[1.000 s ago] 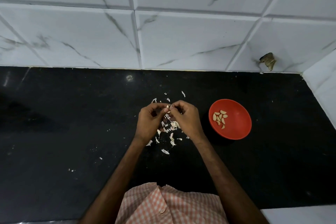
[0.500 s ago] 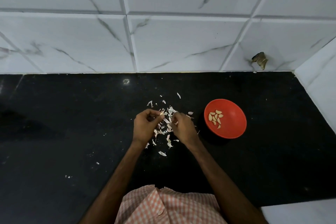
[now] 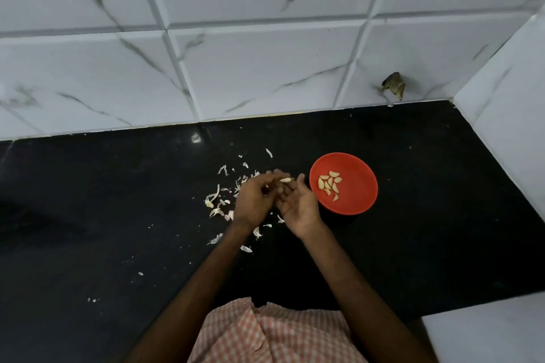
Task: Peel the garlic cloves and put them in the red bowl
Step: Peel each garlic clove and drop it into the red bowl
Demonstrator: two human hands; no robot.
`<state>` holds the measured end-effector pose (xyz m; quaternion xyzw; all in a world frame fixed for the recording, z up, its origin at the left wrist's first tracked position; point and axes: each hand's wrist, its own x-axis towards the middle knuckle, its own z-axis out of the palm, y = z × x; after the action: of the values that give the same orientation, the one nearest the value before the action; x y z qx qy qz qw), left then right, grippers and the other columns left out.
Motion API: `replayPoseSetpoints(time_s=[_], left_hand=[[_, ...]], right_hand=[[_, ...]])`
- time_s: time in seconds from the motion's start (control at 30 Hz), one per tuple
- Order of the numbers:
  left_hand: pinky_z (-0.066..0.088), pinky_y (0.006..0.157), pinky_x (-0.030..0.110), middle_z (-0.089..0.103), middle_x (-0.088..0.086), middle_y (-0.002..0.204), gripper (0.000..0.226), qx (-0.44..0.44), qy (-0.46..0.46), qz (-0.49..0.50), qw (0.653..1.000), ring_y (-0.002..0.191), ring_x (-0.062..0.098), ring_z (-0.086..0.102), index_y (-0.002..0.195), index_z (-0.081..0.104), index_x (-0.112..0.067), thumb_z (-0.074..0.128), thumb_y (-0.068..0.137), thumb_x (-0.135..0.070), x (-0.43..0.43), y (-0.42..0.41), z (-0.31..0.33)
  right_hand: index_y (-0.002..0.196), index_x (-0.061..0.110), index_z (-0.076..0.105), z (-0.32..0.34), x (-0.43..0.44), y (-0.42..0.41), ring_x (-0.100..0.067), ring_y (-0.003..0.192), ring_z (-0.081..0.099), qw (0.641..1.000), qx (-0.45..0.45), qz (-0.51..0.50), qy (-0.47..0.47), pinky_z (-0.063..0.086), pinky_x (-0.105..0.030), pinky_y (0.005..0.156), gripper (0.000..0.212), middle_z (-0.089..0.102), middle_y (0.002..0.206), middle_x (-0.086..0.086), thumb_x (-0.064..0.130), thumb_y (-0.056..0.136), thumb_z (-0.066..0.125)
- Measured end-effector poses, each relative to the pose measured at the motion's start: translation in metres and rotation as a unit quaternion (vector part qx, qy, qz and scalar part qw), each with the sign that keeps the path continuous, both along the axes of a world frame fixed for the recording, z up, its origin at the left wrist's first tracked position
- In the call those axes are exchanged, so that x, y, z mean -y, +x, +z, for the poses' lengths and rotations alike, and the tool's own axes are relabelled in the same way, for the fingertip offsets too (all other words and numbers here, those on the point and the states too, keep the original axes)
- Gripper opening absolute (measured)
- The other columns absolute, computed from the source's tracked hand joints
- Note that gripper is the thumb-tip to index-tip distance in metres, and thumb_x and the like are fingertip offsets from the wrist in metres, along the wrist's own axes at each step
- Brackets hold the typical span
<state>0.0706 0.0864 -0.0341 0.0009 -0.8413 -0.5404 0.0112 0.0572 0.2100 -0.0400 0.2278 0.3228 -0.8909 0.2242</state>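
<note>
Both hands hung low over the black counter, just left of the red bowl. The left hand had its fingers curled and appeared to pinch a pale garlic clove at their tips. The right hand lay palm up beside it, fingers loosely spread, gripping nothing that could be made out, its fingertips close under the clove. A second earlier both hands had been knuckle to knuckle, picking at the clove over the litter of skins. Now they had parted and drifted right, toward the bowl.

The bowl stood on the counter to the right of the hands, its near-left rim just beside the right hand, with a small heap of peeled cloves on its left side. Papery skins lay scattered left of and beneath the hands.

The clove looked bare, so the peeling of this one was probably finished. The short carry to the bowl likely came next.
</note>
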Motion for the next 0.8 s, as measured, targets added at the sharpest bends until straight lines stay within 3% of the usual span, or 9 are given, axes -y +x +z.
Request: replayPoseSetpoints(time_s=[0.13, 0.23, 0.37, 0.43, 0.5, 0.57, 0.67, 0.73, 0.8], left_hand=[[0.053, 0.083, 0.029, 0.072, -0.004, 0.102, 0.041, -0.022, -0.078, -0.066, 0.995, 0.089, 0.012, 0.067, 0.127, 0.07, -0.033, 0.062, 0.094, -0.01, -0.032, -0.021, -0.003], [0.055, 0.086, 0.029, 0.075, -0.004, 0.107, 0.034, -0.023, -0.012, -0.048, 0.998, 0.094, 0.01, 0.071, 0.125, 0.07, -0.026, 0.061, 0.096, -0.011, -0.051, -0.033, -0.003], [0.057, 0.078, 0.031, 0.075, -0.006, 0.088, 0.02, 0.009, 0.077, 0.076, 0.994, 0.079, 0.005, 0.069, 0.109, 0.073, -0.019, 0.06, 0.099, -0.008, -0.048, -0.033, -0.004], [0.058, 0.081, 0.031, 0.075, -0.008, 0.094, 0.018, 0.025, 0.045, 0.121, 0.991, 0.085, 0.002, 0.069, 0.107, 0.073, -0.019, 0.061, 0.098, -0.008, -0.031, -0.024, -0.013], [0.055, 0.082, 0.027, 0.073, -0.008, 0.106, 0.016, 0.025, -0.03, 0.167, 0.985, 0.095, 0.005, 0.068, 0.109, 0.073, -0.021, 0.064, 0.098, -0.013, -0.011, -0.011, -0.025], [0.05, 0.077, 0.027, 0.068, -0.004, 0.118, 0.021, 0.022, -0.138, 0.185, 0.973, 0.103, 0.012, 0.064, 0.116, 0.072, -0.022, 0.064, 0.098, -0.017, 0.007, 0.003, -0.036], [0.053, 0.089, 0.04, 0.054, 0.002, 0.137, 0.038, 0.071, -0.26, 0.109, 0.957, 0.124, 0.023, 0.052, 0.136, 0.062, -0.026, 0.064, 0.098, -0.022, 0.017, 0.019, -0.056], [0.052, 0.097, 0.047, 0.044, 0.003, 0.149, 0.048, 0.109, -0.333, 0.037, 0.936, 0.135, 0.025, 0.042, 0.145, 0.053, -0.029, 0.062, 0.099, -0.023, 0.015, 0.029, -0.066], [0.053, 0.097, 0.048, 0.046, 0.006, 0.147, 0.048, 0.102, -0.375, 0.005, 0.921, 0.133, 0.027, 0.043, 0.145, 0.053, -0.025, 0.061, 0.098, -0.017, 0.014, 0.037, -0.075]], right_hand=[[0.12, -0.001, 0.064, 0.009, -0.037, -0.011, -0.026, 0.108, 0.069, 0.993, 0.019, -0.103, -0.046, 0.06, -0.03, 0.076, 0.054, 0.07, 0.12, -0.018, 0.039, 0.11, 0.03], [0.124, -0.002, 0.061, 0.01, -0.063, -0.018, -0.03, 0.12, 0.063, 0.991, 0.022, -0.127, -0.027, 0.055, -0.037, 0.097, 0.054, 0.065, 0.129, -0.021, 0.041, 0.109, 0.033], [0.141, 0.01, 0.054, 0.013, -0.095, -0.026, -0.024, 0.145, 0.04, 0.991, 0.003, -0.092, 0.094, 0.026, -0.041, 0.122, 0.059, 0.052, 0.151, -0.01, 0.051, 0.107, 0.029], [0.146, 0.018, 0.052, 0.014, -0.101, -0.028, -0.022, 0.152, 0.026, 0.981, -0.011, -0.049, 0.185, 0.012, -0.043, 0.125, 0.058, 0.04, 0.16, -0.004, 0.053, 0.106, 0.03], [0.147, 0.023, 0.051, 0.01, -0.101, -0.027, -0.019, 0.153, 0.022, 0.966, -0.048, -0.016, 0.255, 0.013, -0.038, 0.122, 0.052, 0.035, 0.162, -0.001, 0.051, 0.106, 0.034], [0.144, 0.022, 0.054, 0.003, -0.094, -0.022, -0.016, 0.149, 0.031, 0.923, -0.144, 0.0, 0.357, 0.024, -0.03, 0.116, 0.043, 0.042, 0.158, 0.0, 0.04, 0.107, 0.043], [0.144, 0.015, 0.053, -0.012, -0.074, -0.012, -0.007, 0.146, 0.034, 0.811, -0.322, 0.1, 0.479, 0.028, -0.022, 0.119, 0.039, 0.043, 0.156, 0.002, 0.022, 0.107, 0.051], [0.15, 0.012, 0.046, -0.028, -0.054, -0.004, -0.007, 0.149, 0.027, 0.748, -0.377, 0.197, 0.51, 0.024, -0.025, 0.122, 0.045, 0.035, 0.161, 0.0, 0.018, 0.106, 0.051], [0.156, 0.01, 0.033, -0.044, -0.038, 0.002, -0.012, 0.154, 0.016, 0.698, -0.389, 0.282, 0.531, 0.018, -0.032, 0.126, 0.055, 0.022, 0.167, -0.003, 0.017, 0.105, 0.052]])
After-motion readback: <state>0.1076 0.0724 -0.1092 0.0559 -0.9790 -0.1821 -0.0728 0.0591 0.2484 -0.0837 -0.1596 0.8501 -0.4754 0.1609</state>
